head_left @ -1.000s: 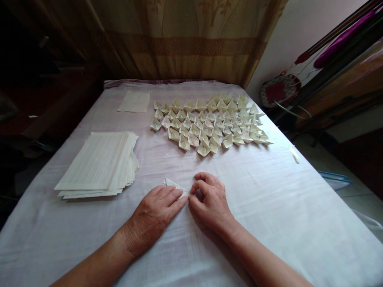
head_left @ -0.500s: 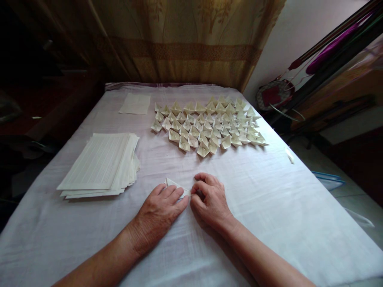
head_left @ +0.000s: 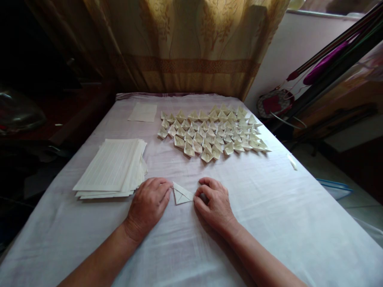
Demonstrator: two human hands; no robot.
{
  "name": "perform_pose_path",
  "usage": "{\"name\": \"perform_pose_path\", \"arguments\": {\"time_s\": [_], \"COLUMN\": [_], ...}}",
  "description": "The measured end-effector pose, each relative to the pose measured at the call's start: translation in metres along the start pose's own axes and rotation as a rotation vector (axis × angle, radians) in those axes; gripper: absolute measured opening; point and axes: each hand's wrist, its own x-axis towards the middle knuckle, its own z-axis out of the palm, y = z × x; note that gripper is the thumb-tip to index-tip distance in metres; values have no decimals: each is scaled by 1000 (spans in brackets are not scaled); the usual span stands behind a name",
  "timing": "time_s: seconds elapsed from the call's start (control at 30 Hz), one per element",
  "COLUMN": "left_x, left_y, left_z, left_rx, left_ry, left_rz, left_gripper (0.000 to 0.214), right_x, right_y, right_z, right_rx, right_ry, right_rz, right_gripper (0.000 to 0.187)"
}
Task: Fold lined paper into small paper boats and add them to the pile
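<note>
A small folded piece of white paper (head_left: 182,195), roughly triangular with crease lines showing, lies on the cloth between my two hands. My right hand (head_left: 214,200) is closed, its thumb and index finger pinching the paper's pointed right end. At the upper left corner of the paper are the fingertips of my left hand (head_left: 150,204), the fingers bent and held together; its thumb tip is mostly hidden. Beyond my hands stand several rows of small folded paper boats (head_left: 206,133), set close together. A stack of lined paper sheets (head_left: 107,165) lies left of my left hand.
A single paper sheet (head_left: 143,112) lies at the far left of the cloth-covered table (head_left: 269,223). Behind hangs a gold-brown curtain (head_left: 191,44). A small white scrap (head_left: 292,162) is near the right edge, with a patterned bag (head_left: 275,103) beyond it.
My left hand has slid left off the top of the folded paper, uncovering it. My right hand keeps its pinch on the right end. The whole view has shifted slightly.
</note>
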Motion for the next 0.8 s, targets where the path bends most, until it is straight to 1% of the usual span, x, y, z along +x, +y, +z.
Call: {"name": "perform_pose_path", "arguments": {"time_s": [0.07,0.1,0.17,0.27,0.37,0.5,0.63,0.73,0.8], "left_x": [2,3,6,9,11,7,-4,-9,-10], "left_y": [-8,-10,-14,-17,-18,-19,-17,-14,-14], "left_z": [1,1,3,4,2,-2,-9,-15,-18], "left_rx": [55,65,58,-5,-69,-90,-133,-196,-226], "left_ry": [-5,-13,-38,-121,-194,-209,-225,-253,-262], "left_rz": [-79,-95,-80,-8,27,45,38,12,23], "left_gripper": [20,21,23,31,28,26,24,18,16], "right_x": [0,0,0,0,2,7,10,9,7], "right_y": [1,1,3,6,8,7,4,3,3], "right_z": [0,0,0,0,-1,-5,-8,-8,-8], "right_rx": [5,8,12,17,5,-105,-217,-261,-250], "right_ry": [-5,-8,-17,-32,-40,-89,-154,-161,-153], "right_rz": [-2,-5,-16,-39,-97,-212,-299,-352,-367], "right_gripper": [9,9,9,10,11,9,13,14,15]}}
